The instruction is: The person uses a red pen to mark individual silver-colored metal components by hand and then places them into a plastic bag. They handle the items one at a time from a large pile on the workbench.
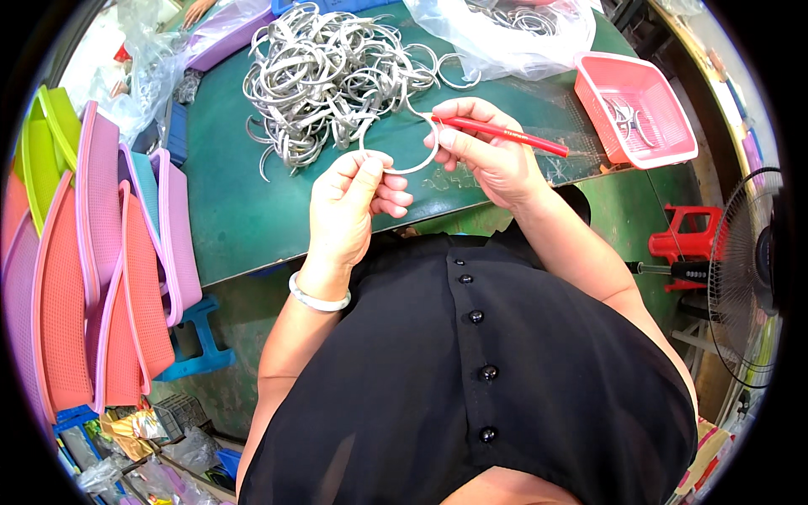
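The curved metal band (411, 170) is held over the near edge of the green table (227, 227), on the near side of the heaped metal bands (324, 76); the left hand (347, 194) pinches its near-left curve, while the right hand (498, 164) grips its right side together with a red pencil (526, 137). I judge it light, stiff yet springy, rather slick, and best taken by fingertips at opposite sides.

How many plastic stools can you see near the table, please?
2: a blue stool by the near left corner of the table, and a red stool to the right, beside the fan. Others may be hidden under the table.
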The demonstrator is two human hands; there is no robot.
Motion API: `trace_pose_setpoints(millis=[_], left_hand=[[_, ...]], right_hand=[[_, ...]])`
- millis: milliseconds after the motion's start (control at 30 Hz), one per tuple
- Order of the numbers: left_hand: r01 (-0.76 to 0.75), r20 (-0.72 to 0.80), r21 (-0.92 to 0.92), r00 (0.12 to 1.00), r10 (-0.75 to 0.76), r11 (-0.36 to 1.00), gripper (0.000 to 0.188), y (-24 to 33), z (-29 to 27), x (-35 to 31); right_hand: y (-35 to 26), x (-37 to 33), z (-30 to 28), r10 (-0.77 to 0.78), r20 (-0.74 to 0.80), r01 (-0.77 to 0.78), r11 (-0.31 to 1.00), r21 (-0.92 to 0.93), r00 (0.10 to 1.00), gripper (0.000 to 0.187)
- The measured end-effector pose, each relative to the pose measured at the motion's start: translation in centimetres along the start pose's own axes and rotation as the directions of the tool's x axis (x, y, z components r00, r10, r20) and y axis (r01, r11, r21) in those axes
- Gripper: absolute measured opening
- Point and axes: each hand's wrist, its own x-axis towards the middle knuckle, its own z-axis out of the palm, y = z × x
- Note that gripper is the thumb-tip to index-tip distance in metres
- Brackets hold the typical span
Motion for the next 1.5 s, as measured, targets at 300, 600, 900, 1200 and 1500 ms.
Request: trace_pose_setpoints(millis=[300, 600, 900, 1200, 1500], left_hand=[[0.018, 0.04, -0.077, 0.999, -0.015, 0.997, 0.034, 0.1, -0.1, 0.0], [-0.018, 0.005, -0.021, 1.0, 0.018, 1.0, 0.025, -0.3, 0.2, 0.2], [-0.189, 0.012, -0.12, 0.981, 0.191, 0.975, 0.027, -1.6, -0.1, 0.8], [-0.222, 0.023, -0.133, 0.974, 0.227, 0.966, 0.027, -1.4, 0.0, 0.7], [-0.219, 0.035, -0.126, 0.974, 0.225, 0.968, 0.029, -1.3, 0.7, 0.9]], right_hand=[[-0.2, -0.2, 0.0, -0.003, -0.025, 0.002, 0.999, -0.036, 1.0, 0.025], [-0.4, -1.0, 0.6, -0.301, 0.033, 0.292, 0.884, -0.366, 0.953, 0.026], [-0.5, -1.7, 1.5, -0.615, 0.513, 0.76, 0.236, -0.606, 0.599, 0.04], [-0.4, -2.1, 1.1, -0.632, 0.451, 0.72, 0.258, -0.644, 0.63, 0.046], [-1.1, -2.3, 0.9, -0.649, 0.471, 0.748, 0.238, -0.62, 0.597, 0.042]])
